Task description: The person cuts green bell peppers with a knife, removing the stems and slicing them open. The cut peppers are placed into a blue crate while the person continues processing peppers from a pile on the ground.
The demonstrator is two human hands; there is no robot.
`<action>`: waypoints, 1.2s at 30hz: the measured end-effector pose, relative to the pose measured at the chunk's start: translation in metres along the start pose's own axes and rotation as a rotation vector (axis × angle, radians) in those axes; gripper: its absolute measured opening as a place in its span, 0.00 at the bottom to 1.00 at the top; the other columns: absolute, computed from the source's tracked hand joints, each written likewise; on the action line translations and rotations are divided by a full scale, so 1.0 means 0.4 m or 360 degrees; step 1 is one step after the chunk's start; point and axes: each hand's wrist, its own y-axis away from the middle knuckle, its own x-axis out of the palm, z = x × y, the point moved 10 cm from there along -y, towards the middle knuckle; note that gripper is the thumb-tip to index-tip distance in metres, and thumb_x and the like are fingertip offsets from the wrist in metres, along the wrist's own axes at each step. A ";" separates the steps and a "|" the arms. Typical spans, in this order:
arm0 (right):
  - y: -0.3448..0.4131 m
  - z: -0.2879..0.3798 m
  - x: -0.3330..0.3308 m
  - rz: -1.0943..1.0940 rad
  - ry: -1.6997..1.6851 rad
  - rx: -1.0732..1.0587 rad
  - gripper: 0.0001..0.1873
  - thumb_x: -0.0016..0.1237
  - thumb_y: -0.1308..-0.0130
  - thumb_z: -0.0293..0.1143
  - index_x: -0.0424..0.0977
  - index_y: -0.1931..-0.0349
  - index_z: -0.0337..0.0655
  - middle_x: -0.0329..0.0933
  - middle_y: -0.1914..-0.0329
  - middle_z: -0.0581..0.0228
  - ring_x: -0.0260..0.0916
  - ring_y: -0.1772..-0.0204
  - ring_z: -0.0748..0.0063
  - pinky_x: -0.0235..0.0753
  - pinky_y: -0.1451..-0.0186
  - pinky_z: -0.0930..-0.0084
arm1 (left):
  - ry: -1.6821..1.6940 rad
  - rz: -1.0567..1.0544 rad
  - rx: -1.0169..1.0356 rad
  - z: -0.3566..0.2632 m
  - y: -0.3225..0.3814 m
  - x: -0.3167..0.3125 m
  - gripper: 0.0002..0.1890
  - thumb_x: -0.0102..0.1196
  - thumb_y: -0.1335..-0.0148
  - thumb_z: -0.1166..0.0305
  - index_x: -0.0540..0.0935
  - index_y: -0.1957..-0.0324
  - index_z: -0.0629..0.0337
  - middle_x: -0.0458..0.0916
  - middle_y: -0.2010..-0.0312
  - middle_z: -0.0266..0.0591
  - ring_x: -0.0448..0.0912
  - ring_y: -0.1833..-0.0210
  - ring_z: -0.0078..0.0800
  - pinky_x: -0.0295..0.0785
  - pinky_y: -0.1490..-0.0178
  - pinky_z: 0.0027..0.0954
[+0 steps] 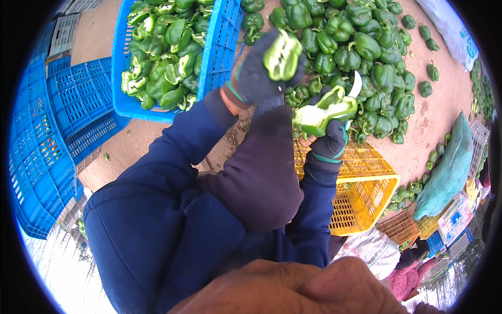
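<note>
My left hand [257, 66], in a dark glove and slightly blurred, holds a halved green bell pepper [283, 57] with its pale inside facing up. It is between the blue crate and the pepper pile. My right hand [332, 137], also gloved, holds an opened green bell pepper piece [325, 112] showing white flesh. A curved knife blade [356, 84] sticks out beyond that piece; its handle is hidden. Ahead of my hands, whole green bell peppers [364, 47] lie heaped on the ground. Cut pepper pieces [168, 59] fill the blue plastic crate [221, 51] at the left.
A yellow plastic crate [362, 204] lies on its side by my right forearm. More blue crates [39, 157] stand at the far left. To the right are a full green mesh sack [447, 168], a white sack [451, 27] and loose peppers. Another person [408, 278] is at the lower right.
</note>
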 end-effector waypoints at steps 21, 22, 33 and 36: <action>-0.078 0.043 0.054 -0.0234 0.0707 -0.0014 0.30 0.56 0.51 0.27 0.68 0.43 0.34 0.79 0.61 0.59 0.77 0.71 0.71 0.78 0.74 0.78 | -0.1490 0.0014 -0.0276 0.069 0.087 0.042 0.23 0.50 0.32 0.64 0.70 0.37 0.60 0.73 0.51 0.48 0.79 0.62 0.36 0.77 0.64 0.34; -0.078 0.044 0.049 -0.0301 0.0826 -0.0059 0.29 0.57 0.49 0.27 0.68 0.44 0.33 0.79 0.60 0.58 0.77 0.71 0.71 0.77 0.75 0.78 | -0.1765 0.0188 0.0148 0.037 0.088 0.072 0.23 0.49 0.32 0.65 0.69 0.36 0.59 0.72 0.49 0.51 0.77 0.56 0.44 0.76 0.56 0.39; -0.235 0.028 0.414 0.0212 0.0895 -0.0351 0.37 0.72 0.55 0.26 0.70 0.42 0.34 0.77 0.51 0.58 0.76 0.52 0.68 0.77 0.46 0.70 | -0.0431 -0.0171 0.0404 0.000 0.015 -0.051 0.15 0.53 0.30 0.62 0.76 0.46 0.55 0.80 0.57 0.33 0.78 0.59 0.18 0.75 0.61 0.24; -0.288 0.000 0.492 0.0534 0.1527 -0.0478 0.42 0.73 0.56 0.41 0.70 0.40 0.38 0.78 0.53 0.55 0.78 0.55 0.60 0.78 0.54 0.70 | -0.1004 -0.0068 0.0237 0.008 0.017 -0.046 0.19 0.57 0.34 0.67 0.74 0.43 0.61 0.80 0.54 0.35 0.78 0.54 0.20 0.76 0.54 0.26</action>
